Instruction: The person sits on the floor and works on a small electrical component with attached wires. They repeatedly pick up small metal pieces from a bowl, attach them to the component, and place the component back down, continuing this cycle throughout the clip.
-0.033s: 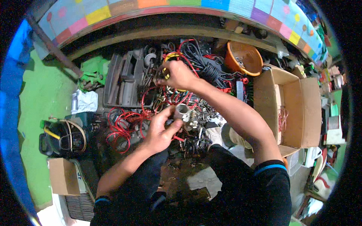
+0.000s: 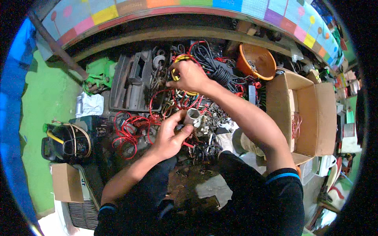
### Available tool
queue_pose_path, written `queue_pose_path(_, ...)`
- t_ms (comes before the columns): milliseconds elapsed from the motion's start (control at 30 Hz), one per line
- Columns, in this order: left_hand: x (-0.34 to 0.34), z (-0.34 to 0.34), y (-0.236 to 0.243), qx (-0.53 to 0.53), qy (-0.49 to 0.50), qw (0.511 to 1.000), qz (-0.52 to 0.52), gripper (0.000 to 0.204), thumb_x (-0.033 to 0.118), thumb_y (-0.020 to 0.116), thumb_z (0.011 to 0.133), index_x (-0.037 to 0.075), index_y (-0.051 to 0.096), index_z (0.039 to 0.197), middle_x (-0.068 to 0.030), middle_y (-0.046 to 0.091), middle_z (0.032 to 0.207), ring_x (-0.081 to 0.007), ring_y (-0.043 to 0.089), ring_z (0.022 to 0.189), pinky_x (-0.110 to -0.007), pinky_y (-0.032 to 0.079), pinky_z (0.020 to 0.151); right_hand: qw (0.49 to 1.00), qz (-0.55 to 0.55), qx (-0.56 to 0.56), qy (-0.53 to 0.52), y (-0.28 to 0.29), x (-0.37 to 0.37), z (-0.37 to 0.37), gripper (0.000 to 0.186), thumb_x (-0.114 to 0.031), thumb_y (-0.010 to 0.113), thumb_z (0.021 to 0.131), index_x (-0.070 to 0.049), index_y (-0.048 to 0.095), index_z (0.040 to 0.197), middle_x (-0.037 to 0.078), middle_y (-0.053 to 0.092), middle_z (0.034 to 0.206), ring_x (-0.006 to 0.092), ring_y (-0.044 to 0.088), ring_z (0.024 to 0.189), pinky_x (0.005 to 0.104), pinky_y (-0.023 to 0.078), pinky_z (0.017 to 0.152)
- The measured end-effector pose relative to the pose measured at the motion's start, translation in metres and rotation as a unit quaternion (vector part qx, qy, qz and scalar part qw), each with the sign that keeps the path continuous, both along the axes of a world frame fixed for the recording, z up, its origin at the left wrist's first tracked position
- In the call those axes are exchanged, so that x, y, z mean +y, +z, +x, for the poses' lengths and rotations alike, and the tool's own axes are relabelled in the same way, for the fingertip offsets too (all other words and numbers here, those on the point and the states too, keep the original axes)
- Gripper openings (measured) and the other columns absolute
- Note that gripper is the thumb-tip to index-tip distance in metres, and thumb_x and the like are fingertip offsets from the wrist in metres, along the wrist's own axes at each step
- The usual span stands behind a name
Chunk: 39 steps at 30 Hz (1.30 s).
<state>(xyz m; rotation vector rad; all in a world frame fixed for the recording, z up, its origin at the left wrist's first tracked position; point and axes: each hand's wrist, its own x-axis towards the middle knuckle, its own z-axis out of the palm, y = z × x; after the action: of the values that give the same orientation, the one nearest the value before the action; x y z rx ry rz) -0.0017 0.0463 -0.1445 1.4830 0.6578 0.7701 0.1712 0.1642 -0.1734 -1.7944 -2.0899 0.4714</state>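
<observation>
My left hand (image 2: 171, 135) is closed around a short grey metal tube (image 2: 192, 117), its open end facing up. Over a heap of tangled wires and small metal parts, my right hand (image 2: 190, 76) reaches from the right. Its thumb and forefinger are apart with nothing visible between them; the other fingers are partly hidden. Beneath that hand lies a coil of yellow cable (image 2: 182, 58). Red wire (image 2: 126, 131) curls loosely to the left of my left hand. Small metal fittings (image 2: 212, 118) lie scattered just right of the tube.
A grey tray (image 2: 118, 88) stands left of the heap. Black cable (image 2: 220, 74) lies beyond it, near an orange bucket (image 2: 258, 59). At right is an open cardboard box (image 2: 325, 118). A black machine (image 2: 63, 143) sits at left, and a wooden beam (image 2: 169, 38) crosses the back.
My right thumb and forefinger show a wider gap than before. The whole picture has shifted very slightly; my left hand keeps its hold on the tube.
</observation>
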Motion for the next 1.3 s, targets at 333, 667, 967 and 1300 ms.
queue_pose_path(333, -0.003, 0.013, -0.004, -0.130, 0.048, 0.972, -0.191, 0.027, 0.020, 0.054, 0.095, -0.001, 0.052, 0.113, -0.0048, 0.060, 0.097, -0.0109, 0.058, 0.081, -0.027, 0.051, 0.068, 0.926, -0.054, 0.366, -0.077, 0.077, -0.158, 0.064, 0.019, -0.009, 0.068, 0.083, 0.002, 0.065, 0.098, 0.003, 0.065, 0.082, 0.0082, 0.060, 0.073, 0.0245, 0.051, 0.067)
queue_pose_path(667, -0.025, 0.062, -0.006, -0.140, -0.032, 0.964, -0.225, 0.028, 0.017, 0.054, 0.095, 0.000, 0.051, 0.116, -0.0061, 0.059, 0.107, -0.0124, 0.054, 0.098, -0.029, 0.043, 0.089, 0.941, 0.229, 0.249, -0.001, 0.062, -0.216, 0.074, 0.041, -0.016, 0.079, 0.068, -0.006, 0.064, 0.105, 0.011, 0.060, 0.106, 0.0297, 0.059, 0.096, 0.0361, 0.050, 0.081)
queue_pose_path(967, -0.030, 0.084, -0.003, -0.024, -0.022, 0.998, -0.062, 0.030, 0.018, 0.063, 0.090, -0.002, 0.054, 0.110, -0.0040, 0.061, 0.096, -0.0098, 0.058, 0.087, -0.026, 0.048, 0.074, 0.934, 0.232, 0.259, -0.086, 0.048, -0.229, 0.082, 0.031, -0.016, 0.081, 0.065, -0.004, 0.068, 0.091, 0.010, 0.063, 0.094, 0.0275, 0.062, 0.087, 0.0366, 0.051, 0.074)
queue_pose_path(1300, -0.036, 0.088, -0.011, 0.022, 0.029, 0.999, -0.028, 0.028, 0.007, 0.072, 0.081, -0.003, 0.054, 0.100, -0.0061, 0.061, 0.090, -0.0093, 0.057, 0.080, -0.025, 0.048, 0.070, 0.943, 0.256, 0.149, -0.148, 0.036, -0.230, 0.074, 0.023, -0.003, 0.073, 0.067, -0.001, 0.060, 0.086, 0.013, 0.061, 0.090, 0.0303, 0.060, 0.079, 0.0368, 0.050, 0.065)
